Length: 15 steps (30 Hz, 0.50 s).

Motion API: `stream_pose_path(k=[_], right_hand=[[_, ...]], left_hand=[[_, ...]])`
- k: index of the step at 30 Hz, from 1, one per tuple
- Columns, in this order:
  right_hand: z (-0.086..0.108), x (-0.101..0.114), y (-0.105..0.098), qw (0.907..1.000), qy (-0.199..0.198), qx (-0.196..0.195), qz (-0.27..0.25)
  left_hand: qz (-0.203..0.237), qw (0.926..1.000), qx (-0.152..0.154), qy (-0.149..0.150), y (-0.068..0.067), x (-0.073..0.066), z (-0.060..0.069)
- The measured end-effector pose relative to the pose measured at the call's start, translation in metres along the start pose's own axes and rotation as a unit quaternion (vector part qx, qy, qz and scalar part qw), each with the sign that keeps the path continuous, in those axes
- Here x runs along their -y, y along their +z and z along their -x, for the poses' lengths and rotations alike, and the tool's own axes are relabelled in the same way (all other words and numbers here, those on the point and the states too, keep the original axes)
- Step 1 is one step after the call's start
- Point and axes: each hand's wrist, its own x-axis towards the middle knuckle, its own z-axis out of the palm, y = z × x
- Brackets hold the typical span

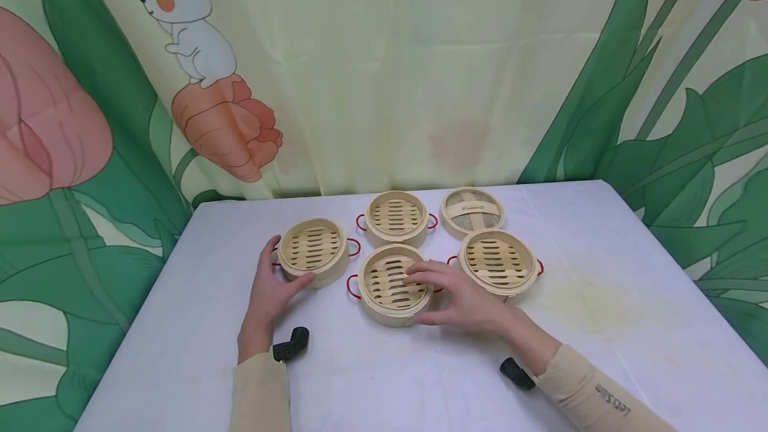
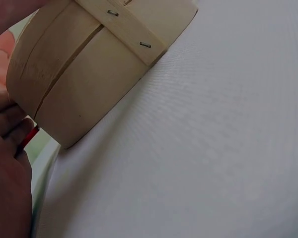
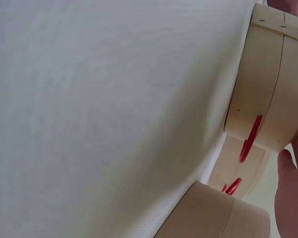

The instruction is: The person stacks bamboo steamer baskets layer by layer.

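Observation:
Five round bamboo pieces stand on the white table. My left hand (image 1: 270, 292) holds the left steamer basket (image 1: 312, 249), thumb along its near wall and fingers round its left side; in the left wrist view the fingers lie by its stapled wall (image 2: 89, 74). My right hand (image 1: 459, 295) is at the front middle steamer basket (image 1: 390, 285), with fingers loosely extended over its slats and the thumb near its wall. Whether these fingers touch is hard to tell. In the right wrist view that basket (image 3: 258, 84) shows a red handle.
Behind the front middle basket sits another slatted basket (image 1: 396, 215) with red handles. A steamer lid (image 1: 473, 211) with a strap handle stands at the back right, and a further basket (image 1: 501, 259) sits just in front of it. The white tablecloth (image 1: 384, 385) stretches to the near side.

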Motion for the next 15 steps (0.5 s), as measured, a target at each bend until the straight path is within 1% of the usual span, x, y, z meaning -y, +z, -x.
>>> stream_pose_path(k=[5, 8, 11, 15], right_hand=[[0.0012, 0.0008, -0.0016, 0.9998, 0.007, 0.006, 0.018], [0.0013, 0.0004, -0.0008, 0.9995, -0.007, 0.002, 0.031], [0.0005, -0.0002, 0.0011, 0.9986, -0.022, 0.000, 0.049], [-0.0010, -0.0009, 0.0030, 0.9966, -0.031, 0.003, 0.076]], left_hand=[[0.005, 1.0000, 0.007, 0.004, 0.0026, -0.0016, -0.0029], [0.007, 0.9999, 0.009, 0.004, 0.0026, -0.0025, -0.0031], [-0.005, 1.0000, 0.007, 0.001, 0.0015, -0.0022, -0.0020], [-0.011, 0.9998, 0.007, -0.013, -0.0005, -0.0006, -0.0002]])
